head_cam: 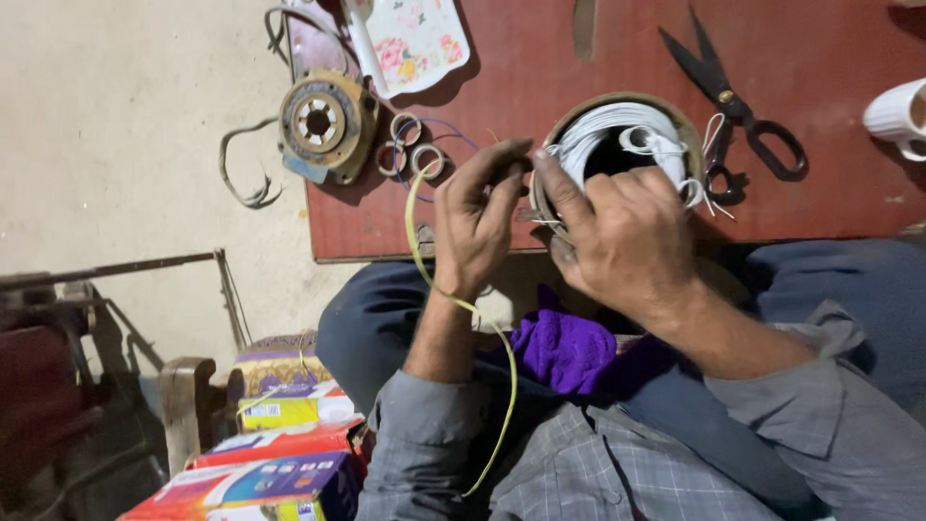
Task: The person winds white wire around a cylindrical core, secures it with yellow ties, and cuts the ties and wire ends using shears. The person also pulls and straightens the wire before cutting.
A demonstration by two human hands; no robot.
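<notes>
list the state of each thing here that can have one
scissors: lying on the table, blades apart
white cup: on its side
wire coil ring: held at its rim by both hands
left hand: pinching at the ring
right hand: gripping the ring
yellow strip: loose, draped over left wrist

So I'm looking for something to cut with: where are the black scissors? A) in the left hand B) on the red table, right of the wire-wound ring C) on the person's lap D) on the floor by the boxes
B: the black scissors lie on the red table, right of the wire-wound ring, touched by neither hand.
</notes>
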